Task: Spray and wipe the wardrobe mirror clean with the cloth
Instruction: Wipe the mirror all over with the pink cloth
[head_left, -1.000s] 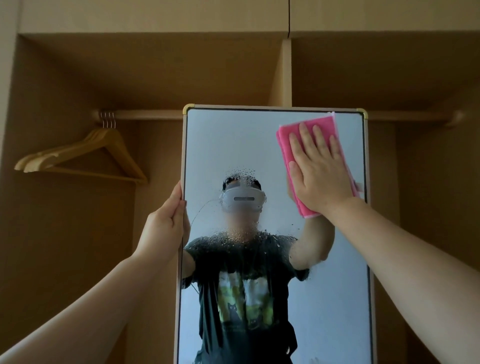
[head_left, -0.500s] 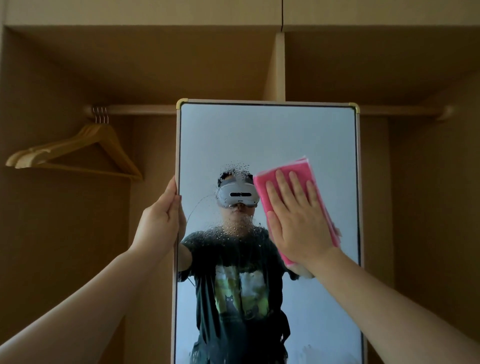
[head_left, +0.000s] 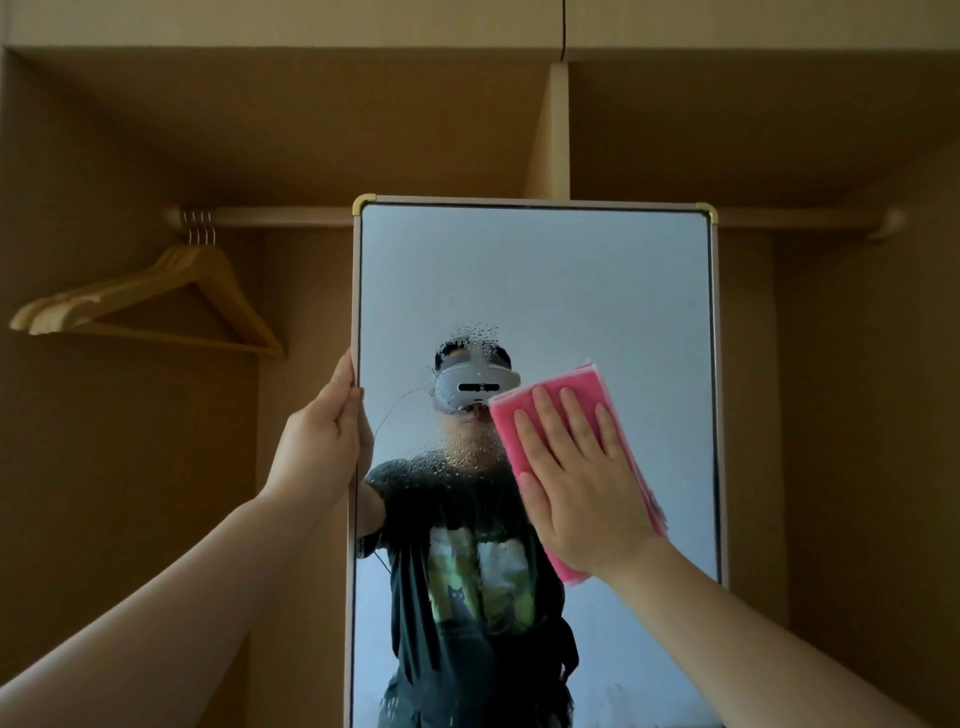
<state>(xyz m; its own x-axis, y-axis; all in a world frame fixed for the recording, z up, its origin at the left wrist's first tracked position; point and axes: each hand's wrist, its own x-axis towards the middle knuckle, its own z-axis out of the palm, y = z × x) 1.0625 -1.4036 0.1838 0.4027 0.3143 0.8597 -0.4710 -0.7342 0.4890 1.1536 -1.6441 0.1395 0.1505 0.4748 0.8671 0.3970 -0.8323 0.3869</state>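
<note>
A tall framed mirror (head_left: 535, 270) stands upright in the open wardrobe, filling the middle of the head view. Spray droplets (head_left: 462, 452) speckle its centre. My left hand (head_left: 322, 441) grips the mirror's left frame edge, thumb in front. My right hand (head_left: 582, 483) lies flat with straight fingers on a folded pink cloth (head_left: 566, 389), pressing it against the glass right of centre. The mirror reflects a person wearing a headset and a dark shirt.
Several wooden hangers (head_left: 156, 296) hang from the rail (head_left: 270, 215) at the upper left. A vertical wardrobe divider (head_left: 558, 130) rises behind the mirror's top. Brown wardrobe panels flank the mirror on both sides.
My right hand has slid the pink cloth from the mirror's top right corner down and left to its middle. My left hand has kept its grip on the frame.
</note>
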